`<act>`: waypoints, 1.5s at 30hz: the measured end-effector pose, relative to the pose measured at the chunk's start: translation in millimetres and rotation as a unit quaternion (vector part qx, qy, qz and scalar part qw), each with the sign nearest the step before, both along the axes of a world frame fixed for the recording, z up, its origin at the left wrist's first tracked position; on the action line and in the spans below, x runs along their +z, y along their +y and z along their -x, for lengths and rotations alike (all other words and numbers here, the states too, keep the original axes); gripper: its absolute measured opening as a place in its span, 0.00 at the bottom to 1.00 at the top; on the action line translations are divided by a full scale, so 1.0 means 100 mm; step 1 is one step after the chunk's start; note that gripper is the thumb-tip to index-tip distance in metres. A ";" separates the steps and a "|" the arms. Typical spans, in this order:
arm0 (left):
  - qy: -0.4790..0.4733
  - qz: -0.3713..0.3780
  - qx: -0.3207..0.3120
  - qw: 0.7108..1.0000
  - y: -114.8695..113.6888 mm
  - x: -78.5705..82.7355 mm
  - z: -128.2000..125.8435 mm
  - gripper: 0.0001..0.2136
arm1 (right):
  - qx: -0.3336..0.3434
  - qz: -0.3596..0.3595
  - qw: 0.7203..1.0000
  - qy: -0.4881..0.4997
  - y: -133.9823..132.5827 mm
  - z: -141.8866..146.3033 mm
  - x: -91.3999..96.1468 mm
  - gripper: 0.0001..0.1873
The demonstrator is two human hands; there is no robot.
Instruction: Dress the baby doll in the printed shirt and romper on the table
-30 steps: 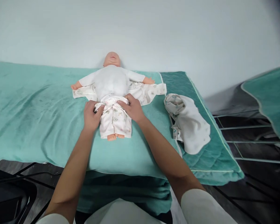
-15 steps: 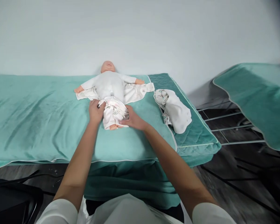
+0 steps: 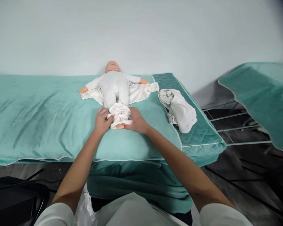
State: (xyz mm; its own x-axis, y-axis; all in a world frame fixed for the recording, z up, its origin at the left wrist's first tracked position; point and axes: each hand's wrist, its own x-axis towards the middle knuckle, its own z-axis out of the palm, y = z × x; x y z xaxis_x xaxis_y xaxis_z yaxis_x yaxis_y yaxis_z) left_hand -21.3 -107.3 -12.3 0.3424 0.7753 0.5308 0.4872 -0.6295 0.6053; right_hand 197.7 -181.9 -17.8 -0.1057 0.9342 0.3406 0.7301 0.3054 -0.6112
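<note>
In the head view, a baby doll (image 3: 115,86) lies on its back across the green-covered bed (image 3: 61,119), its head at the far edge against the wall (image 3: 141,34) and its feet toward the near edge. Both its arms are spread wide. A printed top (image 3: 140,94) is laid out beneath it, showing past both sides of the body. The small printed pants (image 3: 121,113) sit bunched low around the doll's legs, near the feet, with the white legs bare of them higher up (the toes just peek out at the hem).

The person's left hand (image 3: 102,121) has its fingers curled in, gripping a fold of the pants at their left side. The right hand (image 3: 136,121) lies along the other side, against the cloth and close by the feet; its fingers are partly hidden, so I cannot tell whether they grip anything.

Toward the bed's right end, between its far and near corners, a crumpled white garment (image 3: 182,111) with printed parts rests partly on the darker quilted strip (image 3: 200,135), well apart from both hands.
</note>
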 end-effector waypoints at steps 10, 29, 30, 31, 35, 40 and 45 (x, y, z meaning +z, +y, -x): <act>0.128 0.004 -0.008 0.992 -0.50 0.03 0.15 0.27 | -0.005 0.023 0.995 -0.101 -0.02 -0.07 0.21 0.29; 0.335 0.255 -0.063 0.905 -1.25 2.04 0.54 0.13 | 0.238 0.280 0.923 -0.117 -0.54 -0.11 2.27 0.31; 0.368 0.219 -0.065 0.901 -1.25 2.17 0.56 0.14 | 0.223 0.255 0.931 -0.133 -0.53 -0.07 2.37 0.31; 0.403 0.176 -0.065 0.896 -1.25 2.30 0.56 0.15 | 0.209 0.228 0.939 -0.151 -0.51 -0.03 2.44 0.30; 0.533 0.034 0.006 0.845 -1.27 2.74 0.50 0.19 | 0.180 0.121 0.952 -0.218 -0.37 0.15 2.66 0.29; 0.528 -0.024 0.057 0.847 -1.35 3.12 0.34 0.22 | 0.150 0.055 0.949 -0.270 -0.41 0.35 3.00 0.28; 0.486 -0.021 0.069 0.871 -1.38 3.26 0.28 0.24 | 0.133 0.011 0.949 -0.285 -0.67 0.45 3.29 0.23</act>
